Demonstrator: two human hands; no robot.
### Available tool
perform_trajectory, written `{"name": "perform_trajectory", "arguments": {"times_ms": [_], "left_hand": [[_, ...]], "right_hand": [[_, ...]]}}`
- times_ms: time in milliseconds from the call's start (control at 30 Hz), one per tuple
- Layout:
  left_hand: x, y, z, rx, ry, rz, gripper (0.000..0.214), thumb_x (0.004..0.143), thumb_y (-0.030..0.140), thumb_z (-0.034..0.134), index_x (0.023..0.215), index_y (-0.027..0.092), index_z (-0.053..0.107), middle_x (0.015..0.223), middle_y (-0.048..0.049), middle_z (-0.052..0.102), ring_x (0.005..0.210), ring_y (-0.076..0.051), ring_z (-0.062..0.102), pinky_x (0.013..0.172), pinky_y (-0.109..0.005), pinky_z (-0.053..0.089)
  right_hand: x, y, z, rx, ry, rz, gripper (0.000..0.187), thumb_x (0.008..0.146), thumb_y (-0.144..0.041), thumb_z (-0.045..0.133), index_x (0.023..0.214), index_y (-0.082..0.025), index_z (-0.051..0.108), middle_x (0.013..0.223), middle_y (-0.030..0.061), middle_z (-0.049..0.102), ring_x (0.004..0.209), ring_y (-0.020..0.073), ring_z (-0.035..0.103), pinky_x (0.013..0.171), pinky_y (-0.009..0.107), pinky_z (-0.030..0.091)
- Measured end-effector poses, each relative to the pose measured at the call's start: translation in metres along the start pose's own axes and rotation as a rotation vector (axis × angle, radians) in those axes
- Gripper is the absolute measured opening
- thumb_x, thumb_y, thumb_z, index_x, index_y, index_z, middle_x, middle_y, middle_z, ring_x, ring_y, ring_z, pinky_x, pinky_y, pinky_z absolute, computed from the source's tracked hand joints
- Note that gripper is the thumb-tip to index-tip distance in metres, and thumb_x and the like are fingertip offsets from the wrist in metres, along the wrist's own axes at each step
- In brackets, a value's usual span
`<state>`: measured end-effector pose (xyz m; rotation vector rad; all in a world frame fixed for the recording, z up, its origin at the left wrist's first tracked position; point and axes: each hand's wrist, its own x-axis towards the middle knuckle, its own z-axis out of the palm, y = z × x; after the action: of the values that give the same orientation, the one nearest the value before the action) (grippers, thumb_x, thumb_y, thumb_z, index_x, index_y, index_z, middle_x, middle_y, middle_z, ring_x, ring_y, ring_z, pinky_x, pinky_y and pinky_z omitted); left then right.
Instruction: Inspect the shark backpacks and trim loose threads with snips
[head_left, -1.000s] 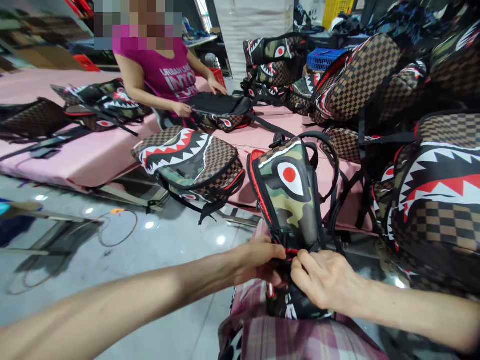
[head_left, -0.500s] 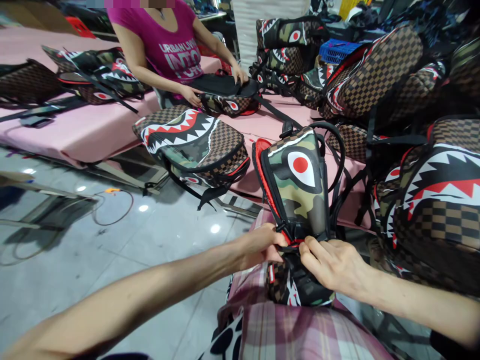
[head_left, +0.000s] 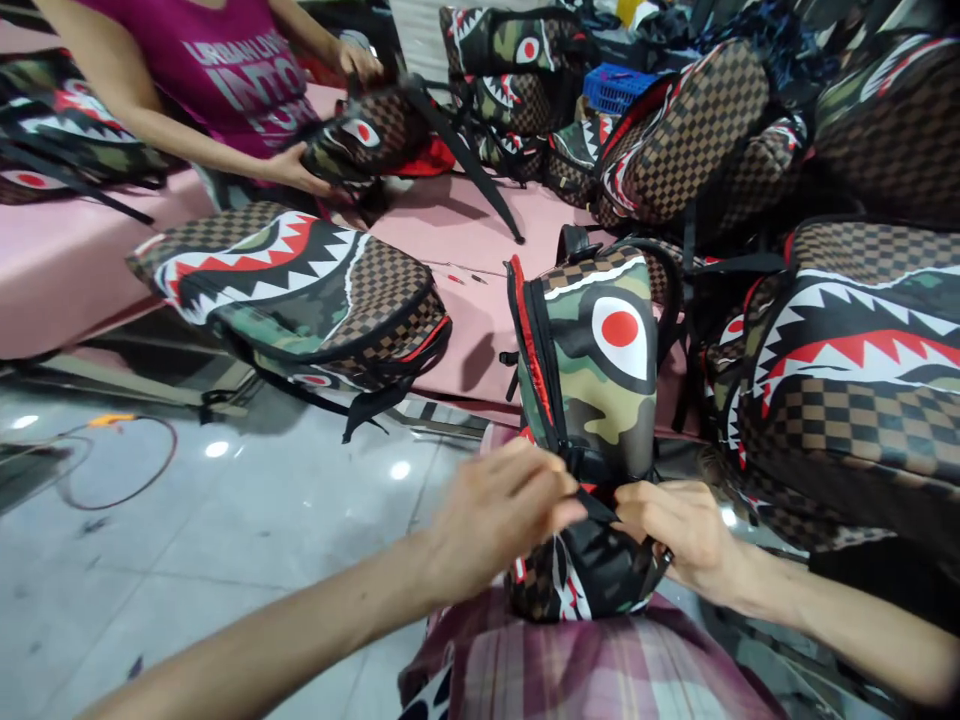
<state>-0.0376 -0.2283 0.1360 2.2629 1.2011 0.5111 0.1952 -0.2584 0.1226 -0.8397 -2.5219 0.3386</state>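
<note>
A camouflage backpack [head_left: 589, 385] with a red-and-white eye print stands over my lap, its upper end against the pink table. Its side opening shows red lining. My left hand [head_left: 506, 515], slightly blurred, is closed on a black edge strip of the backpack, at the fold below the eye. On the other side of that fold, my right hand [head_left: 679, 530] pinches the bag with curled fingers. The black strip runs between the two hands. Below them the bag's lower part, checkered with a tooth print, rests on plaid cloth [head_left: 570, 660].
Another shark-print backpack [head_left: 300, 290] lies at the pink table's [head_left: 480, 320] left edge. Several more, including a large checkered one [head_left: 862, 400], crowd the right. Across the table, a person in a magenta shirt [head_left: 232, 90] handles a backpack [head_left: 375, 140]. A blue crate [head_left: 616, 88] stands behind.
The view has swung right. My left hand has lifted slightly at the fold, drawing the black strip; my right hand stays at the fold. The other person's backpack is now tilted up, its eye print facing me.
</note>
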Motion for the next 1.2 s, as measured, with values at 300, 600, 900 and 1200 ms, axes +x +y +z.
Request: {"name": "perform_trajectory", "arguments": {"times_ms": [300,600,900,1200], "left_hand": [[0.017,0.001,0.016,0.273,-0.079,0.404,0.011,0.086,0.028,0.055,0.082,0.021,0.062,0.084,-0.0018,0.065,0.105,-0.024,0.049,0.103,-0.057,0.001],[-0.011,-0.014,0.086,0.179,0.491,0.675,0.026,0.083,0.009,0.047,0.061,0.021,0.054,0.063,0.0060,0.061,0.090,-0.014,0.051,0.089,-0.038,0.018],[-0.011,-0.015,0.087,0.160,0.534,0.653,0.023,0.082,0.009,0.051,0.062,0.019,0.053,0.063,0.0066,0.061,0.091,-0.014,0.052,0.091,-0.038,0.019],[-0.010,-0.009,0.094,0.114,0.563,0.451,0.020,0.084,0.008,0.048,0.088,0.021,0.063,0.068,0.0036,0.063,0.092,-0.013,0.057,0.099,-0.036,0.018]], "right_hand": [[-0.013,-0.004,-0.021,-0.273,-0.109,0.115,0.022,0.091,-0.008,0.035,0.094,-0.018,0.054,0.089,0.0011,0.062,0.057,0.0070,0.049,0.050,0.022,0.031],[-0.039,-0.007,0.010,-0.394,0.063,-0.066,0.028,0.091,-0.009,0.033,0.082,-0.013,0.059,0.083,0.0068,0.065,0.056,0.0091,0.048,0.049,0.025,0.029],[-0.037,-0.005,0.012,-0.392,0.074,-0.062,0.025,0.091,-0.010,0.036,0.084,-0.013,0.060,0.082,0.0064,0.067,0.056,0.0086,0.049,0.049,0.024,0.030],[-0.030,-0.006,-0.009,-0.171,0.020,0.212,0.020,0.091,-0.011,0.038,0.097,-0.018,0.056,0.094,0.0035,0.065,0.068,0.0089,0.059,0.054,0.020,0.041]]}}
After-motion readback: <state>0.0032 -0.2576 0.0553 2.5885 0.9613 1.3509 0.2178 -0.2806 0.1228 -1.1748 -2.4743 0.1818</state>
